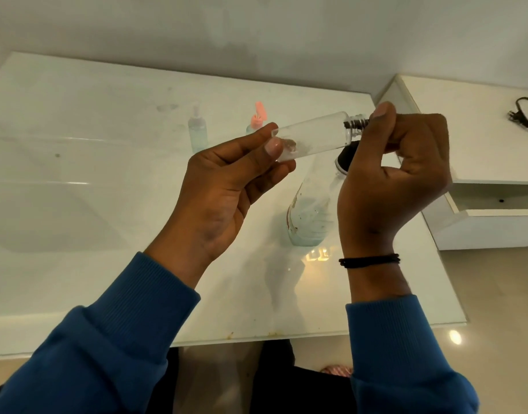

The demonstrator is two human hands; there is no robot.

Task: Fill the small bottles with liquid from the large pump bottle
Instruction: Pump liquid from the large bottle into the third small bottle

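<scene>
Blue sleeves are filling the bottom of my view. My left hand is pinching the base of a clear small bottle lying nearly level above the white table. My right hand is curling around its threaded neck end. Below and between my hands, the large bottle is standing; I'm reading no label. Beyond my left hand, two small bottles are standing.

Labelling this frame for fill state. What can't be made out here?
- Head view: large bottle's pump top, hidden behind the right hand.
- Whatever the right hand pinches at the small bottle's threaded neck: covered by its fingers.
- Small bottle's base, covered by the left hand.
- Two far bottles: blurred, levels unreadable.
</scene>
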